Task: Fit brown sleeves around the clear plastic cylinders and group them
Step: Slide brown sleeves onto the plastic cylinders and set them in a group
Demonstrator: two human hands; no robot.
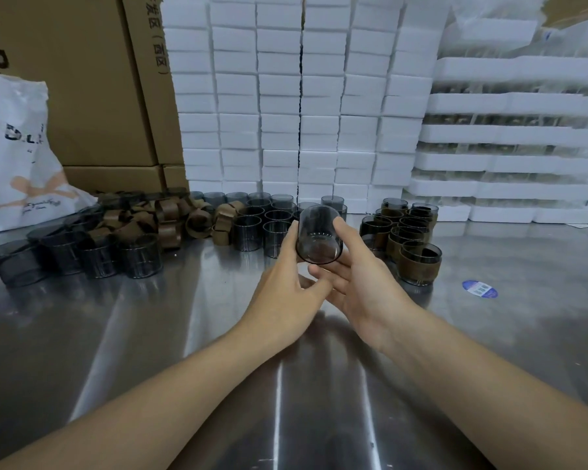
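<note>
Both hands held one bare cylinder (318,237) up off the table (218,334), roughly midway across it. The left hand (286,286) pressed against the left wall, its lower fingers curled beneath. The right hand (357,283) cradled the cylinder from below, thumb laid over the right wall. Neither hand had a sleeve. The cylinder was tipped, its axis running away from the person, base end nearer them. Loose sleeves (170,222) lay heaped at the far left, well apart from the grip and nearer the left hand. I judged that hand would have to let go and reach while the right kept hold. The sleeved group (404,239) stood near, on the right.
</note>
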